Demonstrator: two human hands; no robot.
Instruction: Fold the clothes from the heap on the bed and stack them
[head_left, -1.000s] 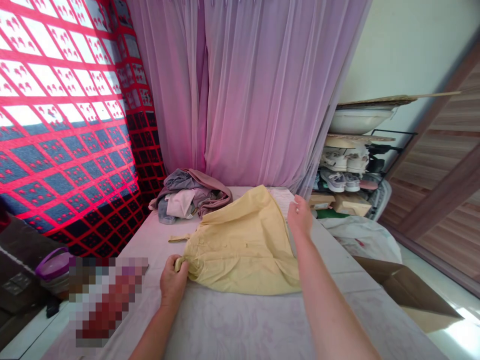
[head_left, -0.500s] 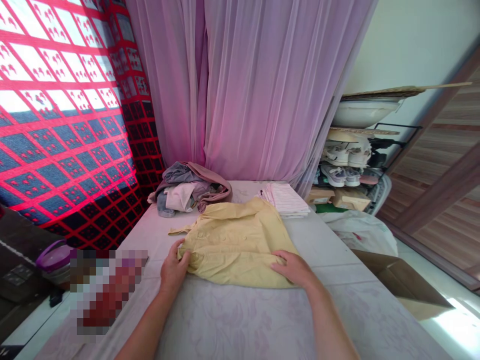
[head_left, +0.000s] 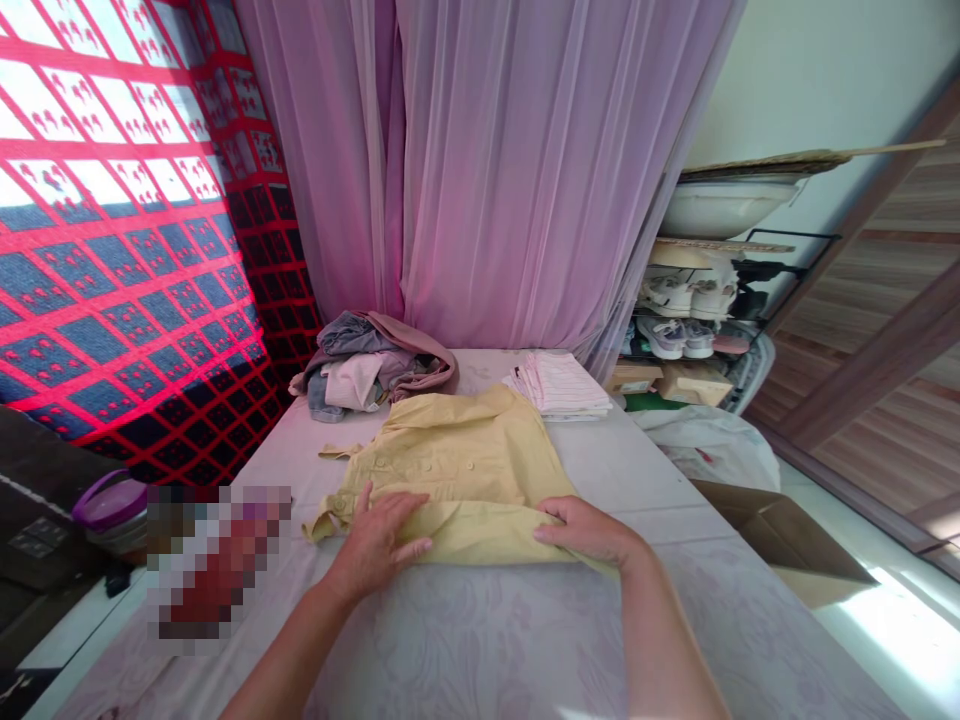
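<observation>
A pale yellow button-front shirt (head_left: pixel 457 470) lies flat on the bed, with a strip along its near side folded over. My left hand (head_left: pixel 375 540) rests on that fold with its fingers spread, holding nothing. My right hand (head_left: pixel 585 530) lies on the fold's right end, fingers together, and I cannot tell whether it grips the cloth. A narrow tab of the shirt (head_left: pixel 337 451) sticks out to the left. Beyond the shirt sit a folded pink-striped white cloth (head_left: pixel 559 387) and a heap of mixed clothes (head_left: pixel 367 365).
The bed's pale lilac sheet (head_left: pixel 465 640) runs beneath everything, with sheer pink curtains (head_left: pixel 487 170) behind. A pixelated object (head_left: pixel 217 560) and a purple-lidded container (head_left: pixel 112 505) sit left. A shoe rack (head_left: pixel 679 310), white bag (head_left: pixel 709 450) and cardboard box (head_left: pixel 780 540) stand right.
The shirt's near edge now lies folded over. My left hand has let go of the shirt's edge and lies flat with spread fingers. My right hand stays at the fold's right end.
</observation>
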